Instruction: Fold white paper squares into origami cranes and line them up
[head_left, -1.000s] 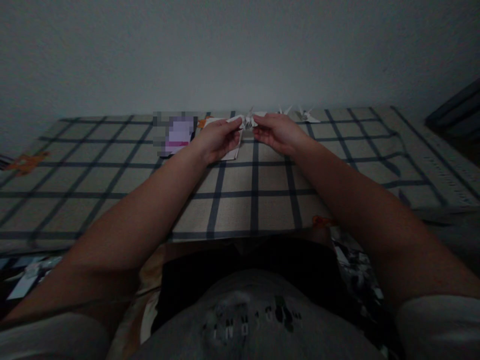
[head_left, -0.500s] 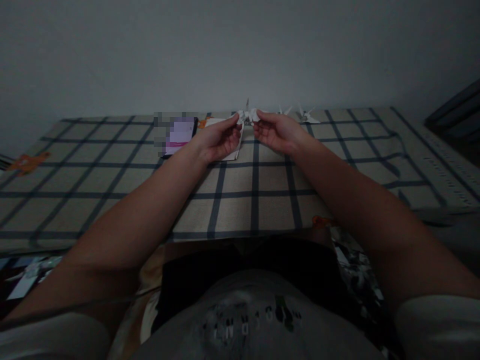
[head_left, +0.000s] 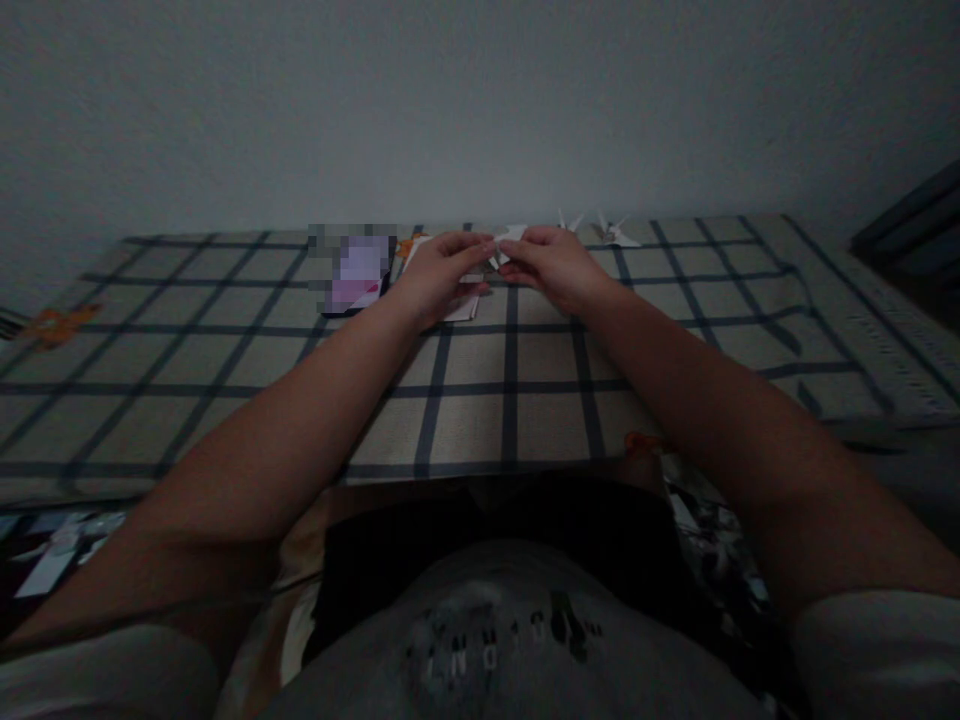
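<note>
Between my hands is a white folded paper crane (head_left: 513,233), partly covered by my fingers. My right hand (head_left: 553,266) pinches it from the right between thumb and fingers. From the left, my left hand (head_left: 444,272) has its thumb and forefinger closed at the crane's near side, the lower fingers curled a little apart. Two finished-looking paper cranes stand beyond my right hand: one crane (head_left: 570,220) close to it, another crane (head_left: 618,234) further right. White paper sheets (head_left: 461,310) lie partly under my left hand.
A phone with a lilac screen (head_left: 361,265) lies left of the sheets, partly blurred out. The table wears a checked cloth (head_left: 480,400) and meets a plain wall (head_left: 480,110) at its back. An orange patch (head_left: 56,327) shows at the far left.
The crane has been turned and tipped between my fingers, so its upright point no longer shows. My left hand has rolled over, back upward, and my right fingers have closed further round the paper.
</note>
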